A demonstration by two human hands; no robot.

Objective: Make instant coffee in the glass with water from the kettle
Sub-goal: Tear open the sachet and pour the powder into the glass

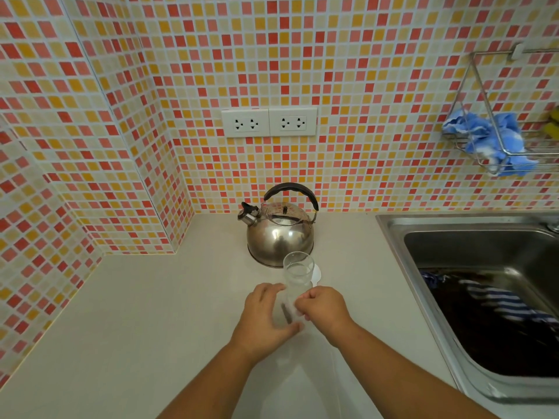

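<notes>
1 kettle (pixel 279 237); 1 glass (pixel 298 272); 1 sachet (pixel 287 313), pinched by L hand (pixel 266 319) & R hand (pixel 325 309); 2 wall sockets (pixel 269 122); 1 sink (pixel 453 225).

On the counter (pixel 151 313): kettle (pixel 279 234) at the back by the wall, glass (pixel 298 273) just before it, spoon (pixel 316 275) right of the glass, sink (pixel 484 297) at far right

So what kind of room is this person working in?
Most likely a home kitchen. A steel sink is set into the countertop, a whistling kettle stands against a mosaic-tiled wall with sockets, and a wire rack holds cleaning cloths.
</notes>
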